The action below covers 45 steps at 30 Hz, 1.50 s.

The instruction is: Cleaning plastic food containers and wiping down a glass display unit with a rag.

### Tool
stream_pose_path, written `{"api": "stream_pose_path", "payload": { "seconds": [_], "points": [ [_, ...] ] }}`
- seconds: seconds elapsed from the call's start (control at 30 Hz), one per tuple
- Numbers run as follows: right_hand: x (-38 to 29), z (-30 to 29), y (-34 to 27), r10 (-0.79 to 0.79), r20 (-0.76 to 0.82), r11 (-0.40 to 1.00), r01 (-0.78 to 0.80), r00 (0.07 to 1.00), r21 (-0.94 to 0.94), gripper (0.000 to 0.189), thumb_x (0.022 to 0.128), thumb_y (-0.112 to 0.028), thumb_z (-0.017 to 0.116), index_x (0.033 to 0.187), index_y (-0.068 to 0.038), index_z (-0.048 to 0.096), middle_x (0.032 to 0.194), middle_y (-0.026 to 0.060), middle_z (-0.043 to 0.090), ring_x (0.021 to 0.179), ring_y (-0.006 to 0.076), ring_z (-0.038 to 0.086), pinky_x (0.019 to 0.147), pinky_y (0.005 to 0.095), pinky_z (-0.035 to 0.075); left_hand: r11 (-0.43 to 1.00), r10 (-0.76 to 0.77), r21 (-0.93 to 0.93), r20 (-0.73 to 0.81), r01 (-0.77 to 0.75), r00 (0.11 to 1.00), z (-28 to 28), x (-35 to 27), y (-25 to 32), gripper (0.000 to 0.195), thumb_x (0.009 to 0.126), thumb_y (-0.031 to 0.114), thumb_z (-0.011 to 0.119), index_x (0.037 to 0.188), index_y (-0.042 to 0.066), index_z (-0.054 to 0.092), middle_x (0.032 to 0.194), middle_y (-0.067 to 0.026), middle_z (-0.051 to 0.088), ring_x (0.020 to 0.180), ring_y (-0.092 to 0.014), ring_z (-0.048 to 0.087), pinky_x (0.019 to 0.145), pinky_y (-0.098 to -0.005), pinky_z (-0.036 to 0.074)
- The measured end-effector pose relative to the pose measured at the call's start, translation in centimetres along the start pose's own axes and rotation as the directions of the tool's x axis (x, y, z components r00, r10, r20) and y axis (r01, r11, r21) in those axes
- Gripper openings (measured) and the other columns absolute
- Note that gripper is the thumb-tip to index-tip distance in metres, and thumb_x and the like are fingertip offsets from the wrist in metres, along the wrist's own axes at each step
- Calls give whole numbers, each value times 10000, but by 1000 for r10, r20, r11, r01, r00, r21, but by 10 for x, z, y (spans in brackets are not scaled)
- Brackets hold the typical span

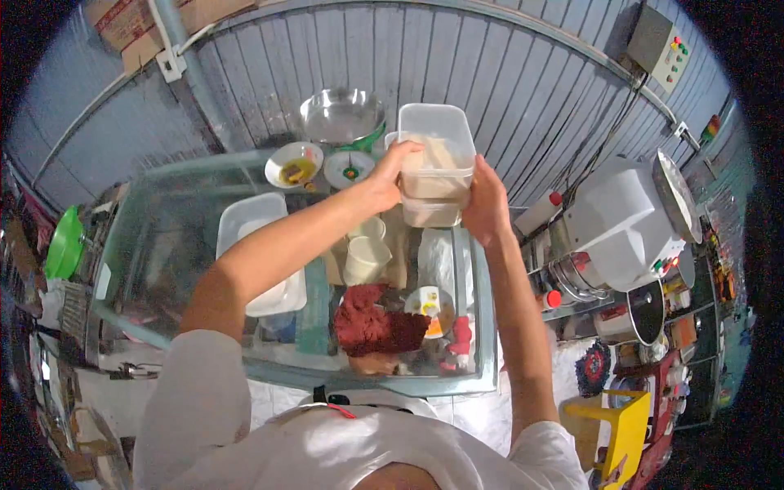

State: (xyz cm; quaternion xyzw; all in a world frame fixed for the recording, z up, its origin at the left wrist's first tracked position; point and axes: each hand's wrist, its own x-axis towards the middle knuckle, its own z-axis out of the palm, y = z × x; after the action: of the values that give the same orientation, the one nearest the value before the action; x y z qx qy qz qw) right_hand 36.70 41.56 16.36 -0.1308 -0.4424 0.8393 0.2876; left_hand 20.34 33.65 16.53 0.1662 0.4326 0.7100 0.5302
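Note:
My left hand and my right hand grip a translucent plastic container from opposite sides, over the far right part of the glass-topped table. Pale beige contents show inside it, and I cannot tell what they are. The left thumb lies across the container's near left side. Below it appears the base of a similar clear container; whether the two are stacked is unclear. Left of my left hand stands a green dial scale with a shiny metal pan.
A bowl of yellow liquid is beside the scale. My left forearm partly covers a white plastic tub. Cream cups and a dark red mass lie nearer me. At right are a grey machine, a metal pot and a yellow stool.

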Motion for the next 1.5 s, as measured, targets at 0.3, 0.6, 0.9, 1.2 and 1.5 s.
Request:
{"api": "stream_pose_path", "payload": {
  "seconds": [0.3, 0.6, 0.9, 1.2, 1.5],
  "points": [
    [129, -79, 25, -19, 69, 999, 16, 997, 45, 733, 923, -527, 500, 1427, 0, 437, 1443, 159, 489, 1307, 311, 461, 1114, 455, 333, 993, 16, 121, -83, -6, 996, -30, 153, 2, 595, 767, 386, 689, 1265, 79, 576, 1239, -126, 608, 1141, -316, 570, 992, -511, 451],
    [144, -69, 52, -25, -68, 1000, 26, 997, 8, 560, 994, -457, 462, 1392, -64, 483, 1387, 119, 519, 1280, 267, 462, 1102, 418, 332, 1000, 3, 30, -196, 3, 981, -33, 160, 1, 691, 793, 525, 685, 1312, 98, 525, 1277, -157, 583, 1133, -352, 588, 938, -543, 498],
    [24, -23, 176, -248, -353, 938, 132, 902, -322, 641, 1008, -451, 487, 1447, 4, 384, 1426, 177, 421, 1317, 302, 405, 1124, 412, 300, 907, 200, 396, -109, -142, 974, -16, -77, -17, 651, 892, 286, 688, 1445, 48, 441, 1341, -69, 543, 1308, -176, 446, 1103, -356, 329],
    [-58, 98, 245, 564, 78, 824, -553, 822, -122, 949, 907, -743, 408, 1587, -139, 136, 1603, 183, 204, 1500, 311, 137, 1198, 480, 122, 994, 98, 90, -499, -61, 861, -279, -221, 61, 760, 942, 595, 521, 1480, 73, 391, 1441, -153, 496, 1293, -303, 510, 1115, -484, 378],
    [-37, 127, 279, 561, 145, 827, -561, 815, -46, 851, 967, -718, 236, 1583, -135, 169, 1621, 67, 243, 1487, 248, 214, 1202, 470, 141, 974, 99, -193, -92, -115, 991, -275, -225, -30, 567, 985, 469, 504, 1417, 102, 484, 1389, -90, 557, 1236, -269, 569, 1052, -479, 461]
  ]
}}
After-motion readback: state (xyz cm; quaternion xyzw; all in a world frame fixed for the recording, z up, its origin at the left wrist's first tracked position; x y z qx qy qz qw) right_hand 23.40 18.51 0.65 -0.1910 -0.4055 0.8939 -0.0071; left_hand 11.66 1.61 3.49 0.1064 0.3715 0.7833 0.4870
